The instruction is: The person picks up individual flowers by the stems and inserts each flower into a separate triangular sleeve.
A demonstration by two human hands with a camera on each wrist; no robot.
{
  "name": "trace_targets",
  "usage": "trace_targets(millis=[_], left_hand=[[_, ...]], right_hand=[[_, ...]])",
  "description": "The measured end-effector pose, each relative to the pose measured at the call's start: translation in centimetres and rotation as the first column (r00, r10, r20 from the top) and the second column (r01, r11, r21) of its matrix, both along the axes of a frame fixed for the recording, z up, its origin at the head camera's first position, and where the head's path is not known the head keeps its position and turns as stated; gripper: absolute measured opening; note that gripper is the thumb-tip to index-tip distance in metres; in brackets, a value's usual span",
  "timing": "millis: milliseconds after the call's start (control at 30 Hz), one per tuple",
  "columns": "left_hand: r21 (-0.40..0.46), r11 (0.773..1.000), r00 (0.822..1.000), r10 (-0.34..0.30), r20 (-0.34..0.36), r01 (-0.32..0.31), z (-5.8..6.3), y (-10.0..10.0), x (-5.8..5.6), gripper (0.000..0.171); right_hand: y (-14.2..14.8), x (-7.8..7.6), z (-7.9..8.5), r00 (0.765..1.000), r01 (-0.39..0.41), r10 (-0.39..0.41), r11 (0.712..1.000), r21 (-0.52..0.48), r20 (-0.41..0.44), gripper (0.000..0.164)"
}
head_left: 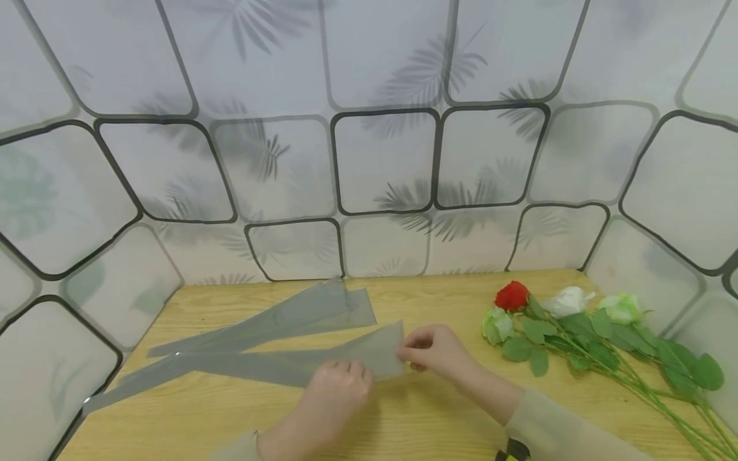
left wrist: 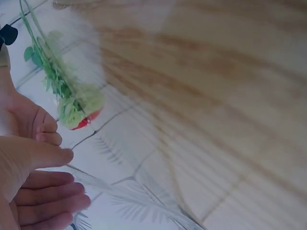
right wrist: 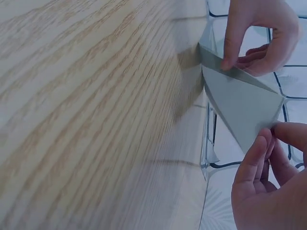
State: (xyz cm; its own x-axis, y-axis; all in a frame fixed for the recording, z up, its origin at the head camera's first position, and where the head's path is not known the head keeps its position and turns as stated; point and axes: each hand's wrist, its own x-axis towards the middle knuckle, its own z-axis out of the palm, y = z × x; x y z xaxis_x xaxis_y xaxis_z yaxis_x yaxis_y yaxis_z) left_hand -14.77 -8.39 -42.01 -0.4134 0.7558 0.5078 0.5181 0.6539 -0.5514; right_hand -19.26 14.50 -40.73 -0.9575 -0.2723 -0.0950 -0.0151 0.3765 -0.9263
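A long, tapering grey flower sleeve (head_left: 377, 352), thin and see-through, lies across the front of the wooden table with its wide end to the right. My left hand (head_left: 340, 387) grips it near that end, and the right wrist view shows the thumb laid on the grey film. At the wide end's corner my right hand (head_left: 435, 349) pinches the edge between thumb and fingertips. In the right wrist view the sleeve (right wrist: 242, 98) is stretched between both hands. More grey sleeves (head_left: 288, 317) lie fanned out behind it, their narrow ends pointing left.
To the right lie artificial roses: a red one (head_left: 512, 296), a white one (head_left: 567, 301) and pale green ones (head_left: 621, 308), with long stems toward the front right. A small black-and-yellow object (head_left: 513, 451) shows by my right cuff. Patterned walls (head_left: 383, 163) enclose the table (head_left: 438, 294).
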Motion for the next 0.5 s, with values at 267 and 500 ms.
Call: trace_targets(millis=[267,500], left_hand=[[0.172,0.981,0.936,0.028,0.352,-0.094,0.4,0.1,-0.9,0.045],[0.210,0.978,0.878,-0.095,0.469,-0.007,1.6,1.1,-3.7,0.025]], right_hand=[[1.2,-0.4,-0.4,0.996,-0.056,0.056,0.998,-0.007,-0.074,0.016],[1.9,-0.4,-0.8,0.992,-0.093,0.095,0.995,0.028,-0.087,0.013]])
